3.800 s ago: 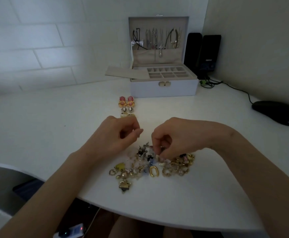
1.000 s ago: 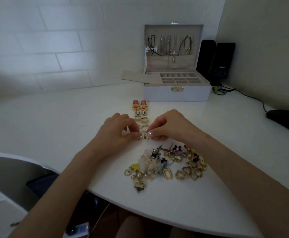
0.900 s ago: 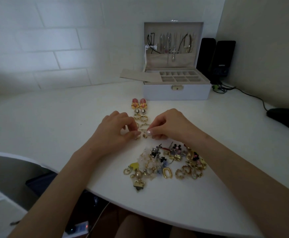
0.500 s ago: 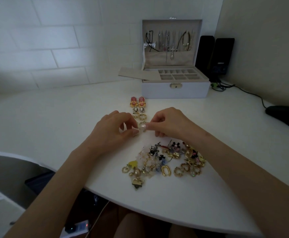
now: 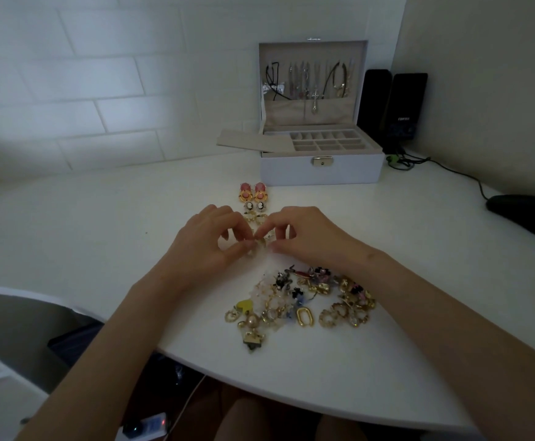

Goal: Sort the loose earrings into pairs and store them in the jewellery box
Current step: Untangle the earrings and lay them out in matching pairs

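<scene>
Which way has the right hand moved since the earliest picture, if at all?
Yes. The right hand has left the loose earring pile and moved toward the jewellery box.

We count two hands, left hand point(image 5: 204, 248) and right hand point(image 5: 306, 237), pinching small gold earrings point(image 5: 260, 244) of unclear number. Just beyond the pinch: two pink earrings point(image 5: 253, 192), two cameo earrings point(image 5: 255, 205). Farther beyond: one jewellery box point(image 5: 322, 169), two speakers point(image 5: 408, 103). Far right: one mouse point(image 5: 524, 214). Nearer: one uncountable loose heap point(image 5: 301, 300).
</scene>
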A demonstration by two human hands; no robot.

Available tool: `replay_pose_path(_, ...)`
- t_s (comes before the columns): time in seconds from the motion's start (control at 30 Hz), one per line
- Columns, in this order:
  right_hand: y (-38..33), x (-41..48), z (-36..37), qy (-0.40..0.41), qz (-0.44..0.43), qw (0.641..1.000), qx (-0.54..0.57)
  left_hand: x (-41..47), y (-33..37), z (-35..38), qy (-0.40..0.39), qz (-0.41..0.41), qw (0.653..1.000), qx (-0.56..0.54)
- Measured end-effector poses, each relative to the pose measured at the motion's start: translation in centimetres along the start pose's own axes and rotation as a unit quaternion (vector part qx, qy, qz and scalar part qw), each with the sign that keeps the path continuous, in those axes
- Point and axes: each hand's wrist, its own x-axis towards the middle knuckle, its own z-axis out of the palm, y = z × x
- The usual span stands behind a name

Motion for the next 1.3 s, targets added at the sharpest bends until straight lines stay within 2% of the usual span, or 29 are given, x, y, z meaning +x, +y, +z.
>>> replay_pose_path(0.2,0.1,0.0,-0.3,-0.027,0.0,1.0,0.008,-0.1,0.1,0.1,-0.028,0.03,0.999,0.011)
replay_pose_path(0.37,0.2,0.0,-0.4,-0.046,0.014,0.999,0.005,0.0,-0.2,0.0,-0.05,0.024,0.998,0.022)
replay_pose_path(0.67,-0.2,0.1,0.4,-0.003,0.027,0.999,0.017,0.1,-0.4,0.2,-0.037,0.0,0.999,0.029)
replay_pose_path(0.8,0.5,0.2,-0.7,0.029,0.049,0.997,0.06,0.0,-0.2,0.0,0.023,-0.019,1.0,0.006)
replay_pose_path(0.87,0.9,0.2,-0.8,0.036,0.059,0.996,0.053,0.1,-0.5,0.1,0.075,-0.034,0.997,-0.011)
replay_pose_path(0.93,1.2,0.3,-0.5,0.035,0.059,0.997,0.032,0.3,-1.0,0.2,0.092,-0.05,0.994,-0.012)
replay_pose_path(1.1,1.4,0.5,0.1,0.045,0.055,0.997,0.008,0.3,-1.4,0.6,-0.002,-0.059,0.998,-0.003)
replay_pose_path(1.3,1.6,0.6,0.1,0.056,0.048,0.997,0.014,0.3,-1.5,0.5,0.006,-0.005,1.0,0.012)
